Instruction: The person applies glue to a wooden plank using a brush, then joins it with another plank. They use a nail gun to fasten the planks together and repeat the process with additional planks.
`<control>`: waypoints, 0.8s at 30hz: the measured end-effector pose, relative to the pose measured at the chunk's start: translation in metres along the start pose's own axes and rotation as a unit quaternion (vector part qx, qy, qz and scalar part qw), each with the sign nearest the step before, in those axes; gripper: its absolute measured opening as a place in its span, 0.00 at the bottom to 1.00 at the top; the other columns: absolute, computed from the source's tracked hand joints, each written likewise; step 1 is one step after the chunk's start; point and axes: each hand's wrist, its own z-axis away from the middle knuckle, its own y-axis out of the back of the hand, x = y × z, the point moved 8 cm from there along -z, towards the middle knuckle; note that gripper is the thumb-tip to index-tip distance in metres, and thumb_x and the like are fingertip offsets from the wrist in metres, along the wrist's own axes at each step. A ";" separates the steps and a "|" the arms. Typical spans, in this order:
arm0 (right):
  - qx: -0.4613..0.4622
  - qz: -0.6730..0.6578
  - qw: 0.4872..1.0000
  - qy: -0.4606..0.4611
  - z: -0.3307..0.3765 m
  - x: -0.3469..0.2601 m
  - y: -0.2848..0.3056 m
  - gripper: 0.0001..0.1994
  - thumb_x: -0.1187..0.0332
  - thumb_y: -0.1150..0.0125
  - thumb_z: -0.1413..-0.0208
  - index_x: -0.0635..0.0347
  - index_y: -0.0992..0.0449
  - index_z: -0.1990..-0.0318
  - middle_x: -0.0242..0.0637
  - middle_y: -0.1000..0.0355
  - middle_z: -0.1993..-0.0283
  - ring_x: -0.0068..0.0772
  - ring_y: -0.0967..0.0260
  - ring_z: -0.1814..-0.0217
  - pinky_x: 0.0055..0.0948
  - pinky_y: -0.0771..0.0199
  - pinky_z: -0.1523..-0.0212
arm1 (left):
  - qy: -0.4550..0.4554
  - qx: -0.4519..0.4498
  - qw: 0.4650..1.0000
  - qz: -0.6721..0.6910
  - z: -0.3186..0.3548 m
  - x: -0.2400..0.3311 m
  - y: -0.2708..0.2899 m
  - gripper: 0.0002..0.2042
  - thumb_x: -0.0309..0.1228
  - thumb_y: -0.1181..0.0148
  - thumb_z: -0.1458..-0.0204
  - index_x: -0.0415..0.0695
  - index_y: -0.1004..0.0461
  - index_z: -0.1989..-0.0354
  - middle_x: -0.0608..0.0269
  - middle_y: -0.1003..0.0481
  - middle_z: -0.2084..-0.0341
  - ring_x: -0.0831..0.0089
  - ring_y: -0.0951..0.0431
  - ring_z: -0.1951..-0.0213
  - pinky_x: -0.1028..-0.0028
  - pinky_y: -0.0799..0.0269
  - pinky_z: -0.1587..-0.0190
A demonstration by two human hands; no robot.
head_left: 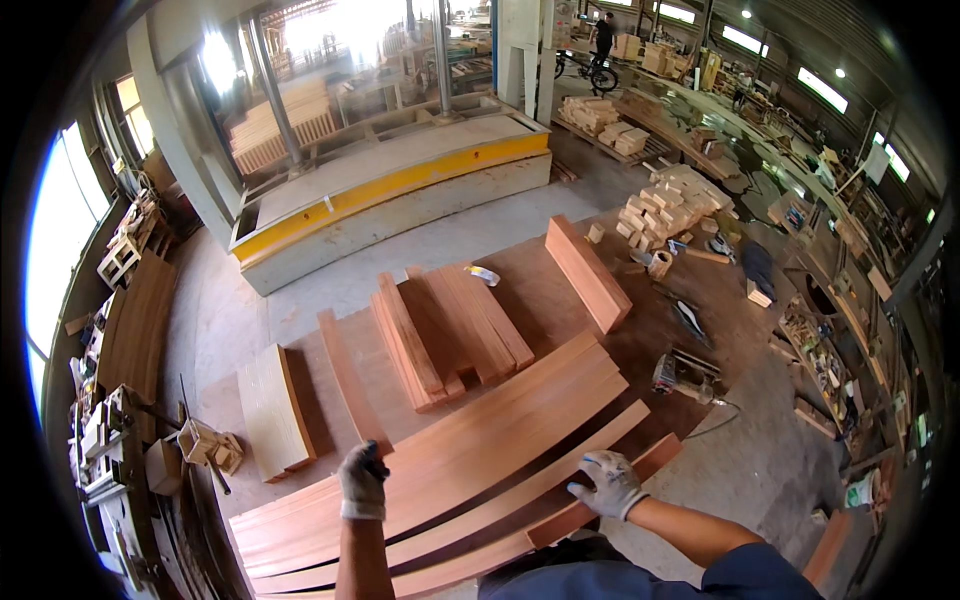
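My left hand [363,482], in a grey work glove, is closed around the near end of a narrow reddish wooden board [348,375], which points away from me. Wide, long reddish planks [480,435] lie side by side across the work surface just in front of me. My right hand [610,484], gloved as well, hovers over or rests on the nearer narrow strips [540,485]; contact is hard to tell. Its thumb and fingers are apart and nothing shows in them. Beyond the planks sits a stack of reddish boards [475,325] with a small white-and-yellow item [482,275] on top.
A pale board stack [270,415] lies left, and a thick reddish beam [588,275] stands on edge to the right. Farther right are a power tool [688,375] with a cable and a pile of wood blocks [670,210]. A large press [400,190] stands ahead; a person [603,40] is far off.
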 end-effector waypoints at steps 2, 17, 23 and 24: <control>0.034 -0.007 0.999 -0.023 0.005 0.014 -0.007 0.24 0.46 0.29 0.42 0.57 0.20 0.52 0.48 0.21 0.48 0.54 0.23 0.45 0.52 0.26 0.43 | -0.017 -0.071 0.997 -0.036 0.051 -0.007 -0.064 0.08 0.33 0.35 0.45 0.43 0.22 0.62 0.65 0.23 0.74 0.72 0.23 0.75 0.71 0.25 0.72; -0.030 -0.376 0.922 -0.085 -0.052 0.078 0.169 0.23 0.59 0.22 0.44 0.62 0.23 0.48 0.44 0.21 0.53 0.37 0.23 0.53 0.39 0.21 0.52 | -0.017 -0.136 0.934 -0.329 0.260 -0.181 -0.297 0.32 0.28 0.20 0.51 0.35 0.24 0.36 0.56 0.17 0.50 0.75 0.17 0.50 0.73 0.19 0.43; 0.004 -0.120 0.990 0.076 -0.040 0.139 0.191 0.30 0.69 0.20 0.57 0.59 0.26 0.45 0.47 0.25 0.45 0.58 0.29 0.41 0.52 0.29 0.38 | -0.444 -0.064 0.658 -0.605 0.309 -0.118 -0.357 0.29 0.32 0.22 0.50 0.43 0.23 0.39 0.51 0.21 0.47 0.49 0.21 0.44 0.55 0.25 0.40; -0.025 -0.111 0.989 0.092 -0.042 0.135 0.180 0.30 0.68 0.19 0.57 0.58 0.26 0.45 0.47 0.25 0.45 0.58 0.29 0.40 0.52 0.30 0.38 | -0.484 -0.038 0.624 -0.613 0.310 -0.113 -0.359 0.29 0.33 0.23 0.49 0.44 0.23 0.38 0.52 0.22 0.44 0.49 0.23 0.40 0.53 0.28 0.36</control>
